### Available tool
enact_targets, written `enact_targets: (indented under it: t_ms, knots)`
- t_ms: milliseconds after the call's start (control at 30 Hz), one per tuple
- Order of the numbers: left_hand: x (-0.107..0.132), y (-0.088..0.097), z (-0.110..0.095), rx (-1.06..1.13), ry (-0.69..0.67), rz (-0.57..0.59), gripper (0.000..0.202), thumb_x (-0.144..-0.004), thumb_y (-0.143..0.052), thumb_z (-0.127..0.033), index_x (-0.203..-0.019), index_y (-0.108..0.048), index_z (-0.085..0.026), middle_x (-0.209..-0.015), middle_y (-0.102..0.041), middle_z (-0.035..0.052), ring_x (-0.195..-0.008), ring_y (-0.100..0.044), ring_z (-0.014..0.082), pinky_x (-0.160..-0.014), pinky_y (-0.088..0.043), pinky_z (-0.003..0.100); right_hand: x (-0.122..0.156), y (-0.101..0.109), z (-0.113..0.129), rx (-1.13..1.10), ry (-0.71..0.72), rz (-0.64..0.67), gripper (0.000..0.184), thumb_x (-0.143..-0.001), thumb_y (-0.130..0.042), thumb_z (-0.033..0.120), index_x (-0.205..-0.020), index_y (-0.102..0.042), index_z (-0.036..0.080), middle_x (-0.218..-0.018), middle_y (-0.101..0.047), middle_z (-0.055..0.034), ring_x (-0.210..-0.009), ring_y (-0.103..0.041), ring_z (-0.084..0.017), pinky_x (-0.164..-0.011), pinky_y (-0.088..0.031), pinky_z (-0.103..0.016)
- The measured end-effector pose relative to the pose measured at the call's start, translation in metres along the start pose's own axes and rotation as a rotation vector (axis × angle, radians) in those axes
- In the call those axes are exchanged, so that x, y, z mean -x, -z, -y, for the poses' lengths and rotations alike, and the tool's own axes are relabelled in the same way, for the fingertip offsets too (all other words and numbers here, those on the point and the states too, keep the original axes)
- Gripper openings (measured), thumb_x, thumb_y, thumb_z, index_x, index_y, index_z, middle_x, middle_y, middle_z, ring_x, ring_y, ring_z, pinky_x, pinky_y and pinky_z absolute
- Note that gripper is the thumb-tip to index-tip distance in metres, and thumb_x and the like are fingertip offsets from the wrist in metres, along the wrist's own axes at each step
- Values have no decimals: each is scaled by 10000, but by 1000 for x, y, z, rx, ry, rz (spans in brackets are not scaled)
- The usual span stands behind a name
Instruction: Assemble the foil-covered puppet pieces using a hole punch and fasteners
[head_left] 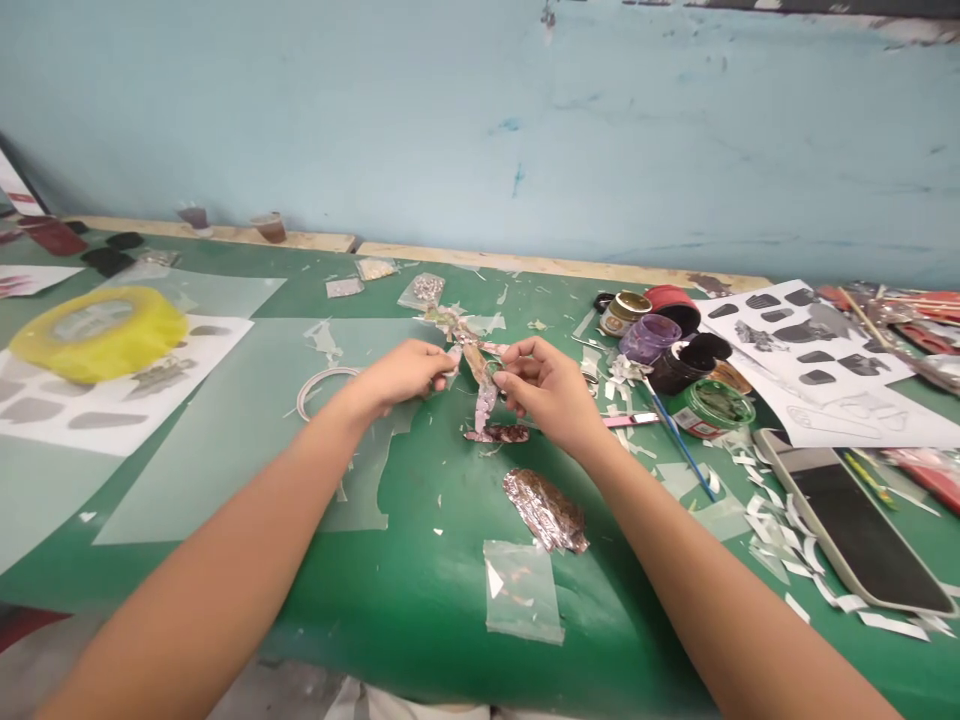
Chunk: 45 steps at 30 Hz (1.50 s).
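A branching craft piece, covered in pinkish-brown, glittery patches, lies between my two hands over the green table. My left hand is closed in a pinch on a small pale strip at the piece's left side. On the other side, my right hand has its fingers curled, thumb and fingertips at the piece's edge, and seems to grip it. A dark reddish foil-like strip sits at the lower end. Nearer me are a crinkled brown foil oval and a clear plastic bag.
Open paint jars, a blue brush, paper scraps and a phone crowd the right. Printed sheets lie behind them. To the left are a yellow tape roll, translucent sheets and a wire ring.
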<state>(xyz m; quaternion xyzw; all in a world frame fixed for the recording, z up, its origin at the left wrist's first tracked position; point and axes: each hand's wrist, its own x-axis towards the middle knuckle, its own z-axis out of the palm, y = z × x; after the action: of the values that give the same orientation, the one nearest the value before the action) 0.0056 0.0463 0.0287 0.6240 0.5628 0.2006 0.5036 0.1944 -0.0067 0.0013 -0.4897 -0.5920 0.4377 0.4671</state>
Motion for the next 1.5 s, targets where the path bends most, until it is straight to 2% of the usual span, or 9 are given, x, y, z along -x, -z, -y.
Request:
enact_targets:
  t_ms: [67, 200, 333, 467, 633, 833, 1033, 1200, 1500]
  knots:
    - [3, -7, -4, 95, 32, 52, 212, -723, -638, -326, -597, -565, -172, -535, -533, -10, -385, -302, 52, -416, -207, 223, 0, 0, 1, -11, -16, 15, 267, -734, -620, 369, -863, -437, 223, -661, -533, 49, -507, -504, -96, -479, -399, -247]
    - [7, -16, -8, 184, 46, 39, 178, -710, -630, -268, -587, -570, -153, -602, -601, 22, -386, -351, 44, -376, -207, 205, 1, -1, 1, -24, 31, 65, 221, -759, -581, 334, -849, -411, 226, -686, -498, 52, -546, -489, -93, -505, -402, -247]
    - [6, -23, -6, 226, -41, 29, 191, -738, -646, -322, -655, -623, -151, -707, -665, 28, -412, -440, 43, -383, -286, 190, 1, -1, 1, -12, 112, 43, 199, -746, -573, 272, -864, -420, 220, -723, -460, 49, -622, -463, -89, -576, -400, -244]
    - [5, -29, -4, 313, -159, -16, 256, -720, -700, -400, -677, -627, -158, -676, -631, -3, -453, -507, 48, -429, -349, 188, -1, 1, 1, -76, 50, -7, 290, -699, -618, 276, -917, -436, 218, -723, -481, 52, -623, -472, -91, -572, -404, -244]
    - [5, -31, -3, 357, -159, -34, 346, -630, -778, -467, -667, -621, -160, -602, -569, -20, -527, -580, 92, -466, -380, 198, -3, 2, 2, -126, -15, -62, 366, -684, -656, 325, -966, -446, 222, -734, -529, 45, -584, -491, -93, -521, -414, -244]
    - [5, -31, -1, 330, -183, -12, 313, -658, -760, -466, -719, -690, -168, -776, -695, 33, -547, -586, 86, -503, -410, 224, -3, 2, 1, -72, 19, -137, 314, -705, -628, 353, -935, -456, 228, -730, -513, 40, -562, -490, -92, -508, -446, -251]
    - [5, -33, -2, 300, -188, -32, 268, -632, -779, -403, -686, -668, -165, -558, -608, -9, -535, -579, 103, -513, -395, 230, -3, 2, 2, -56, 32, -151, 272, -712, -619, 326, -915, -470, 222, -712, -519, 43, -531, -485, -86, -499, -439, -252]
    - [7, -33, -4, 279, -193, -28, 273, -623, -777, -400, -685, -658, -162, -549, -601, -9, -541, -572, 105, -526, -391, 235, -4, 2, 0, -42, 59, -153, 252, -715, -620, 305, -909, -487, 213, -695, -517, 49, -523, -462, -78, -502, -398, -242]
    - [8, -33, -6, 217, -217, -39, 194, -699, -712, -342, -690, -652, -157, -544, -599, -7, -536, -564, 107, -536, -395, 243, -3, 1, 2, -74, 69, -151, 233, -717, -625, 291, -890, -491, 211, -667, -517, 51, -531, -456, -83, -512, -392, -245]
